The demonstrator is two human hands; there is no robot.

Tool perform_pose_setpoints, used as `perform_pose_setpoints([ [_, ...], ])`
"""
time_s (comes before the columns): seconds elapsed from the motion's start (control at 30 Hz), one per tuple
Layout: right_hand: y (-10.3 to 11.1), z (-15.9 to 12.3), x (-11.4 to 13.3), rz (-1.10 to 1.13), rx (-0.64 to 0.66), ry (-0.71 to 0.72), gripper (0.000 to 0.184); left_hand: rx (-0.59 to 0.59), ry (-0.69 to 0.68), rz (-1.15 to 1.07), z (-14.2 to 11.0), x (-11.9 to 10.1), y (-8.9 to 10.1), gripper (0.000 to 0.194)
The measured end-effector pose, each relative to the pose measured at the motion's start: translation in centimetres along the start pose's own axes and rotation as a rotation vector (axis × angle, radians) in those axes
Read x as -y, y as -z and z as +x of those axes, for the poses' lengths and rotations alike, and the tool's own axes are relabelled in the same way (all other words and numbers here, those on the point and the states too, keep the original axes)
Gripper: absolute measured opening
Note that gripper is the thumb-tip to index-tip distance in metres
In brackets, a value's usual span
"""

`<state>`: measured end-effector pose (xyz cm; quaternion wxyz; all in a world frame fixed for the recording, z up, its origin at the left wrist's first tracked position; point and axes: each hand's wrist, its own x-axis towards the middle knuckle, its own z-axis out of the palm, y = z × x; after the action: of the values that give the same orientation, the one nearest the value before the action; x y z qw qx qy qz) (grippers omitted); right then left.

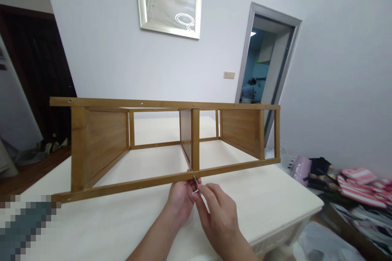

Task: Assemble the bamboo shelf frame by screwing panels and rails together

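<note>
A brown wooden shelf frame (pixel 165 178) lies on its side on a white table (pixel 122 228), with several panels set between its long rails. My left hand (pixel 180 200) is closed round the near lower rail at the middle upright, a fingertip showing just above it. A small L-shaped metal hex key (pixel 196 184) touches that rail at the middle joint. My right hand (pixel 219 210) pinches the key near its bend, close beside my left fingers. Whether a screw head sits under the key tip is too small to tell.
A framed picture (pixel 170 34) hangs on the wall behind. Through a doorway (pixel 265 65) on the right, a person (pixel 248 91) stands in another room. Right of the table are piled clothes (pixel 361 183) and plastic bags (pixel 324 242). A blurred-out dark patch covers the lower left corner.
</note>
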<state>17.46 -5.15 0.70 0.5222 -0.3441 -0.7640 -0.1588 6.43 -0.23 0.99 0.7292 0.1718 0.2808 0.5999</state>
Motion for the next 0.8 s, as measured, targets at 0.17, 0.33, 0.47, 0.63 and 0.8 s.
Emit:
perform_pose_setpoints([
  [0.17, 0.4, 0.5, 0.0, -0.058, 0.003, 0.062, 0.026, 0.024, 0.021, 0.014, 0.3, 0.2, 0.5, 0.014],
  [0.33, 0.4, 0.7, 0.1, -0.059, 0.002, 0.062, 0.025, 0.041, 0.007, 0.021, 0.4, 0.3, 0.5, 0.015],
  [0.47, 0.1, 1.0, 0.4, -0.050, -0.022, 0.036, 0.015, 0.055, -0.008, 0.024, 0.1, 0.2, 0.3, 0.015],
  [0.63, -0.3, 1.1, 0.8, -0.030, -0.047, -0.015, 0.004, 0.062, -0.018, 0.043, -0.3, 0.2, 0.0, 0.016],
  [0.8, -0.7, 1.1, 0.8, -0.034, -0.059, -0.032, 0.007, 0.054, -0.029, 0.055, -0.4, 0.2, 0.0, 0.015],
])
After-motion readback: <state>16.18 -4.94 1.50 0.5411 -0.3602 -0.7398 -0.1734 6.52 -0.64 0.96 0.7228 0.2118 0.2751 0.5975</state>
